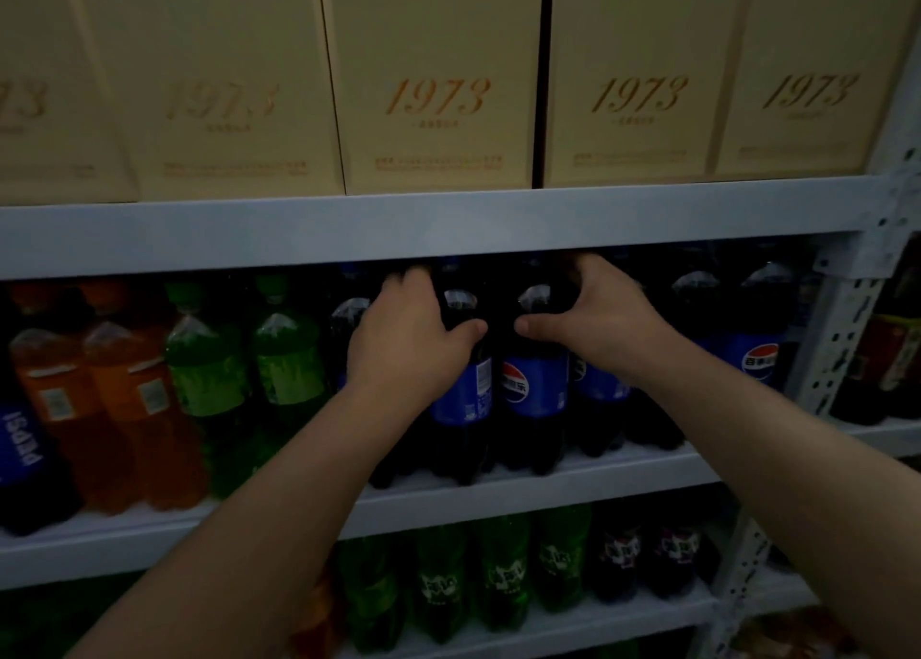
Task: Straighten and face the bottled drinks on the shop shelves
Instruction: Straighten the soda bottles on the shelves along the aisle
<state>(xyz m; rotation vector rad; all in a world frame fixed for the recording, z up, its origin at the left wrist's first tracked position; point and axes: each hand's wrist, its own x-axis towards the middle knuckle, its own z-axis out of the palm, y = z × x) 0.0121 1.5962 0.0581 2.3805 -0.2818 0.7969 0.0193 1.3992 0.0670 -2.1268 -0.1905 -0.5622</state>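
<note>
On the middle shelf (598, 479) we hold two upright cola bottles side by side at the shoulders: left hand (408, 344) curled round the left bottle (461, 399), its barcode facing out and likely needing a turn, right hand (598, 319) round the right bottle (536, 384), logo already forward.

a pale grey shelf board (573, 489) carries a row of big bottles. near its middle stands the logo-facing cola bottle (536, 384). just to its left is the barcode-facing cola bottle (466, 394). further left are green bottles (289, 354), then orange bottles (124, 384). to its right are other cola bottles (760, 339). above it, the upper board (448, 225) bears cream boxes (438, 85) marked 1973. below it, the lower board (623, 618) holds green soda bottles (503, 574) and purple-labelled bottles (648, 554).
</note>
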